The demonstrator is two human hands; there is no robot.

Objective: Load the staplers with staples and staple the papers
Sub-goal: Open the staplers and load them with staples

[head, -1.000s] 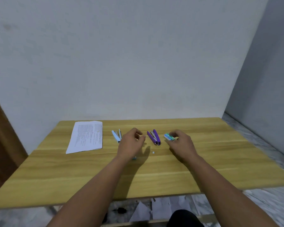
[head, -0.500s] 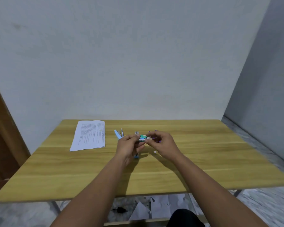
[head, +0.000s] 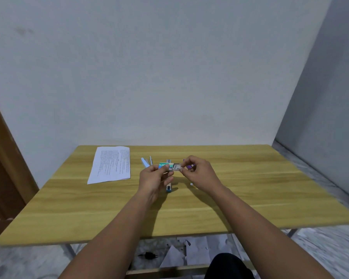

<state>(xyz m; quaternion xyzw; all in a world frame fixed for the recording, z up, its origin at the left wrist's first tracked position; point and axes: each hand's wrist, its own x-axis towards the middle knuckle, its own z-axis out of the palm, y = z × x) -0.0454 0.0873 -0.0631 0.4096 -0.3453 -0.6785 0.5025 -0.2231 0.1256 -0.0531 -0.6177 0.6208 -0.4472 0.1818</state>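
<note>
Both hands [head: 155, 178] [head: 197, 174] hold staple box [head: 164, 165], its tray [head: 176, 167] slid out

- Left hand [head: 152, 179] and right hand [head: 199, 174]: bare, with no rings or watch showing.
- Forearms bare (no sleeves in view).
- Dark clothing at the bottom edge, likely trousers.

A light wooden table [head: 250, 198] with a striped grain stands against a plain, pale grey-white wall [head: 169, 67] that bears a few faint smudges. A second wall [head: 326, 117], greyer and in shadow, meets it at a corner on the right. A brown wooden door frame [head: 2, 158] edges the left side. Metal table legs [head: 69, 250] rest on a mottled grey marble-like floor [head: 320, 248], where scraps of white paper [head: 193, 250] lie beneath the table.
</note>
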